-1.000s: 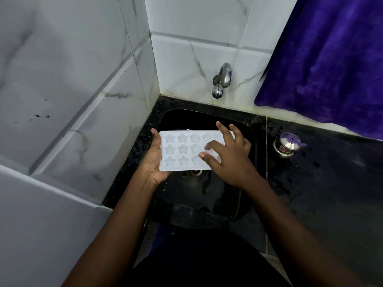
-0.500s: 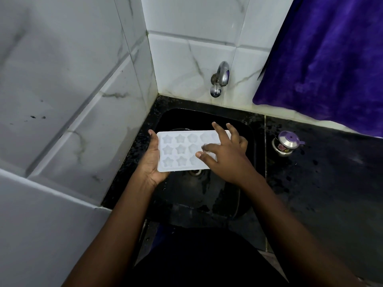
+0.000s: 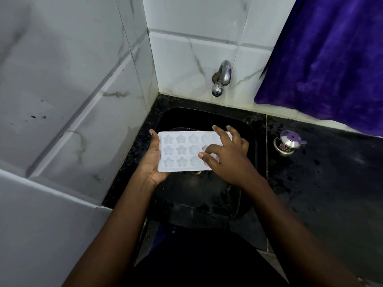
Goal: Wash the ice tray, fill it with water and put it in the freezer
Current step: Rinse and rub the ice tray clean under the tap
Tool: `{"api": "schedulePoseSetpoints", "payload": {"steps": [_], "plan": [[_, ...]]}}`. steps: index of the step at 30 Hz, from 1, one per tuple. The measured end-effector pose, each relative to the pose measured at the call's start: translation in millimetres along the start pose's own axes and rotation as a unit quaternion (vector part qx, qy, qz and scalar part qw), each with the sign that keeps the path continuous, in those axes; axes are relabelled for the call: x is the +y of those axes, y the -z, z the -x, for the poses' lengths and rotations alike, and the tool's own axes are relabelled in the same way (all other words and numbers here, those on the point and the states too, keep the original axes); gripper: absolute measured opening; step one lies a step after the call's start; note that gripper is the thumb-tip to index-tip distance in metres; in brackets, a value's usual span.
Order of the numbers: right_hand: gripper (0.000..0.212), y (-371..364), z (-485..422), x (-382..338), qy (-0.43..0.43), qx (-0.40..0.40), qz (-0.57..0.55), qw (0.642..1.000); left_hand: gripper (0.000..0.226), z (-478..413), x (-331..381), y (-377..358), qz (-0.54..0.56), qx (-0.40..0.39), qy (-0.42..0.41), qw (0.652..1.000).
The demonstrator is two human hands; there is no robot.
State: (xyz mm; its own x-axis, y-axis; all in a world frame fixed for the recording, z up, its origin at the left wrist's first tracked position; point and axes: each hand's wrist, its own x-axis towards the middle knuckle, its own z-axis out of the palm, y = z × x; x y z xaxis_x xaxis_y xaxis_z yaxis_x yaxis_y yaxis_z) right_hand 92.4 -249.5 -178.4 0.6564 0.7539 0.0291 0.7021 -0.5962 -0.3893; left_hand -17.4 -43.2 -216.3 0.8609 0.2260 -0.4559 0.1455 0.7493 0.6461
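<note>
Ice tray [image 3: 182, 151] lies long axis left-right over the black sink [image 3: 244, 129], below the dry tap [image 3: 222, 76], left hand [image 3: 154, 160] clasping its left end in a closed grip, right hand [image 3: 228, 156] spread loose on top.

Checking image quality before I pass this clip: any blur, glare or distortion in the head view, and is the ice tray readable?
Head view: wide-angle bending curves the wall tiles at the edges; lighting dim and bluish; black sink nearly featureless; ice tray pale, its star moulds faint but readable; small glint on the tap; hands sharp, no obvious motion blur.
</note>
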Motion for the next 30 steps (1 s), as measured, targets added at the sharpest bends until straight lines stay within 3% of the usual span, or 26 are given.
{"api": "schedulePoseSetpoints", "payload": {"steps": [7,13,18,24,30], "plan": [[0.044,-1.1,0.7,-1.2,-0.012,-0.029,-0.008,0.999,0.105,0.2,0.3,0.1,0.009,0.019,-0.002,1.000],[0.037,0.5,-0.1,-4.2,-0.001,0.010,-0.042,0.999,0.105,0.8,-0.3,0.3,0.009,0.028,0.001,1.000],[0.044,0.2,0.3,-2.9,-0.010,-0.028,-0.019,0.999,0.105,0.4,1.2,1.1,-0.005,0.037,0.000,0.999],[0.028,1.2,0.8,-3.7,0.022,0.066,-0.062,0.996,0.104,3.3,3.0,4.7,0.006,0.041,0.000,0.999],[0.041,-2.6,0.3,-6.1,0.027,-0.005,-0.038,0.999,0.104,1.0,3.8,6.0,0.009,0.032,0.001,0.999]]}}
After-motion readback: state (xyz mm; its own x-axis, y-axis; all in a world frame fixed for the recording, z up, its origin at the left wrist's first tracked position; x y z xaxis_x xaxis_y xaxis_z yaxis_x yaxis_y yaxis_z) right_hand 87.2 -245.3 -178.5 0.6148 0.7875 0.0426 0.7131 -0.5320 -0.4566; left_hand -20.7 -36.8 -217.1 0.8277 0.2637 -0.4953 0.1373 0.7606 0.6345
